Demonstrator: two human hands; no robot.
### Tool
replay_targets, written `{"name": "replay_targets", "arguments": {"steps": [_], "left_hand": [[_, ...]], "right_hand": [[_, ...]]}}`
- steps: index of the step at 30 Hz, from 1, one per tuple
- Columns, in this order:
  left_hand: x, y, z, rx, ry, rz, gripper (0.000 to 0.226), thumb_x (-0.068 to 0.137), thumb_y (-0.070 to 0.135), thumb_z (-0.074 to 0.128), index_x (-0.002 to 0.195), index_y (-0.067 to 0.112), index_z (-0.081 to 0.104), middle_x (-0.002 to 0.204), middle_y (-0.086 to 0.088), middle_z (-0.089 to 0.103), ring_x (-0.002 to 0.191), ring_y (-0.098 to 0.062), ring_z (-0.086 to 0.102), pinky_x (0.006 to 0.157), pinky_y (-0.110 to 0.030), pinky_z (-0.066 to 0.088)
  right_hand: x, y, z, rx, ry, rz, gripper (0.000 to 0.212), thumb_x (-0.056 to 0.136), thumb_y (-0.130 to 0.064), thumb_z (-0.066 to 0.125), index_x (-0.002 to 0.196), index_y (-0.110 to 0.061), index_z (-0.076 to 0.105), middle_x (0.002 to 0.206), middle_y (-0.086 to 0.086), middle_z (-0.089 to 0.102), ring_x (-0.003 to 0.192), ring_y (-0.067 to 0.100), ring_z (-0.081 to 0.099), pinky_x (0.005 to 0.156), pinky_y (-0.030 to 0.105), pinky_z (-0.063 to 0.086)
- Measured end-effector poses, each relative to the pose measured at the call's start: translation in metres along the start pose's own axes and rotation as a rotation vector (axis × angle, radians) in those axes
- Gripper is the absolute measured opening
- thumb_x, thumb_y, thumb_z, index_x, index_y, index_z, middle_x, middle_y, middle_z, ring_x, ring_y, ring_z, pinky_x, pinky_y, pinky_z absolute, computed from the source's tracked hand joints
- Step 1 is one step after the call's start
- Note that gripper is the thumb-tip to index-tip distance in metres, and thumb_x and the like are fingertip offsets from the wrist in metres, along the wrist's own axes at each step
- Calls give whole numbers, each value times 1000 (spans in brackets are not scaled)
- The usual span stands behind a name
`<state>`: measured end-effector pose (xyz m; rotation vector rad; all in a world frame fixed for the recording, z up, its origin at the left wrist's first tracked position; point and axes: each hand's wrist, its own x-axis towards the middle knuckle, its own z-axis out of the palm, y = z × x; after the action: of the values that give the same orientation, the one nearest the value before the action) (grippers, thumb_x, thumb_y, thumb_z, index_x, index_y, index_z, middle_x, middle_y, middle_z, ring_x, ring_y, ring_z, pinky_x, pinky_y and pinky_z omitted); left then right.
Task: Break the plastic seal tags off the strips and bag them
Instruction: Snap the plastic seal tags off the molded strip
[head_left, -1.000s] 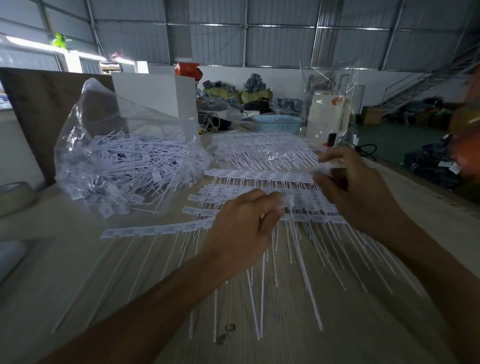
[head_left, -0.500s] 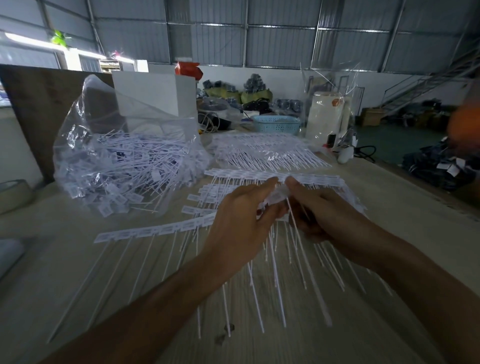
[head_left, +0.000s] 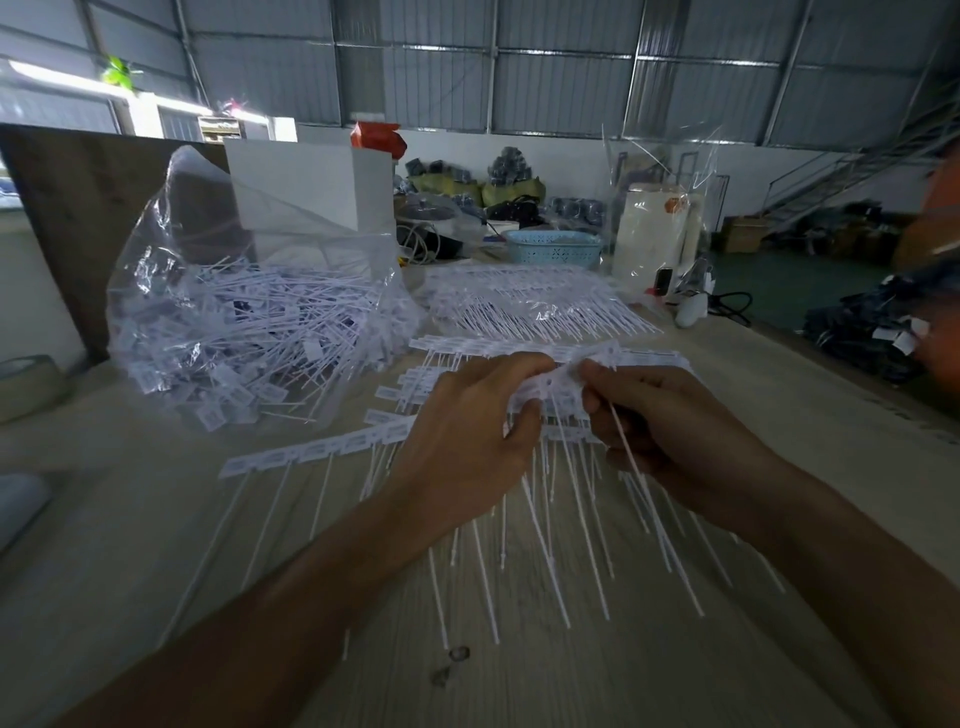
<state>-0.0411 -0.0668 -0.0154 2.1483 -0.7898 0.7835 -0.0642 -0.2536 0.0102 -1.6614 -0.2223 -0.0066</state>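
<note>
Two bare hands meet over the middle of the wooden table (head_left: 156, 519). The left hand (head_left: 467, 441) and the right hand (head_left: 670, 431) each have their fingers closed on the same strip of white plastic seal tags (head_left: 553, 389), pinching its band of tag heads from either side; the strip is lifted slightly, and its long thin tails hang down and fan out toward the viewer across the table. One loose tail runs through the right hand's fingers (head_left: 608, 379).

Under and beyond the held strip lie more strips, overlapping so that an exact count cannot be made; at least four bands of tag heads show. One separate strip (head_left: 311, 449) lies flat to the left of the left hand, with its tails pointing toward the viewer. A second heap of strips (head_left: 535, 306) sits farther back, partly under clear film.

One clear plastic bag (head_left: 249, 312) stands on the table's left side, mouth open, holding a dense heap of separated tags, too many to count. A few tags lie against its near edge.

Behind stand one white box (head_left: 311, 182), one pale blue basket (head_left: 553, 249) and one white cylindrical container (head_left: 652, 234). One roll of tape (head_left: 28, 384) rests at the far left edge.
</note>
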Motion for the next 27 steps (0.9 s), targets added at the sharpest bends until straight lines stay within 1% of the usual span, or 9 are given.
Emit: {"name": "replay_targets", "arguments": {"steps": [4, 7, 10, 15, 18, 21, 23, 25, 27], "left_hand": [[0, -1, 2, 19, 8, 24, 34, 90, 17, 63, 124, 19, 63, 113, 1, 69, 103, -18, 62, 87, -41, 51], [0, -2, 2, 13, 26, 43, 32, 91, 13, 66, 123, 15, 66, 114, -3, 71, 106, -21, 64, 89, -39, 51], [-3, -3, 3, 18, 26, 88, 30, 92, 9, 64, 121, 13, 68, 115, -6, 71, 107, -22, 64, 91, -36, 51], [-2, -3, 4, -10, 67, 123, 27, 90, 9, 58, 114, 9, 71, 107, -5, 73, 99, -19, 66, 84, -30, 51], [-1, -7, 6, -47, 36, 82, 18, 92, 7, 60, 104, 8, 73, 97, -4, 74, 88, -16, 66, 78, -26, 48], [0, -10, 8, -145, 3, 6, 18, 96, 11, 57, 88, 8, 73, 85, -3, 74, 78, -14, 67, 73, -31, 48], [0, -8, 7, -159, 26, 30, 18, 95, 13, 58, 94, 8, 75, 91, -2, 76, 82, -5, 65, 74, -16, 47], [1, -4, 5, -140, 50, 65, 16, 92, 12, 64, 103, 11, 75, 97, 1, 75, 86, 6, 58, 75, -1, 39], [1, -2, 4, -134, 51, 90, 18, 89, 14, 67, 105, 16, 75, 98, 6, 73, 88, 7, 56, 77, 0, 37]], "right_hand": [[0, 2, 1, 19, -38, -4, 38, 86, -49, 62, 73, -14, 67, 52, -6, 39, 43, 9, 29, 42, 20, 29], [-1, 3, 4, -73, 2, -44, 40, 87, -50, 61, 75, -13, 67, 53, -7, 44, 44, 8, 34, 45, 20, 31], [-3, 2, 6, -169, 42, -109, 33, 91, -42, 62, 70, -17, 67, 54, -6, 45, 46, 9, 35, 47, 24, 30], [-2, 2, 4, -231, 19, -210, 35, 98, -30, 58, 66, -18, 66, 51, -4, 47, 43, 8, 36, 44, 20, 31], [1, 4, -1, -539, 60, -364, 35, 98, -30, 57, 69, -10, 61, 53, 2, 48, 46, 4, 38, 49, 17, 31], [3, 4, -7, -895, 114, -551, 31, 97, -33, 52, 66, -32, 48, 56, -12, 44, 54, 3, 47, 52, 16, 30], [4, 5, -9, -896, 128, -571, 31, 98, -33, 52, 67, -35, 48, 56, -13, 46, 55, 1, 49, 52, 14, 31], [6, 6, -12, -888, 151, -576, 33, 99, -32, 52, 66, -37, 47, 54, -12, 46, 55, 0, 50, 52, 11, 32], [6, 6, -14, -905, 160, -575, 34, 99, -32, 50, 66, -37, 47, 53, -12, 47, 56, -1, 52, 53, 9, 33]]}}
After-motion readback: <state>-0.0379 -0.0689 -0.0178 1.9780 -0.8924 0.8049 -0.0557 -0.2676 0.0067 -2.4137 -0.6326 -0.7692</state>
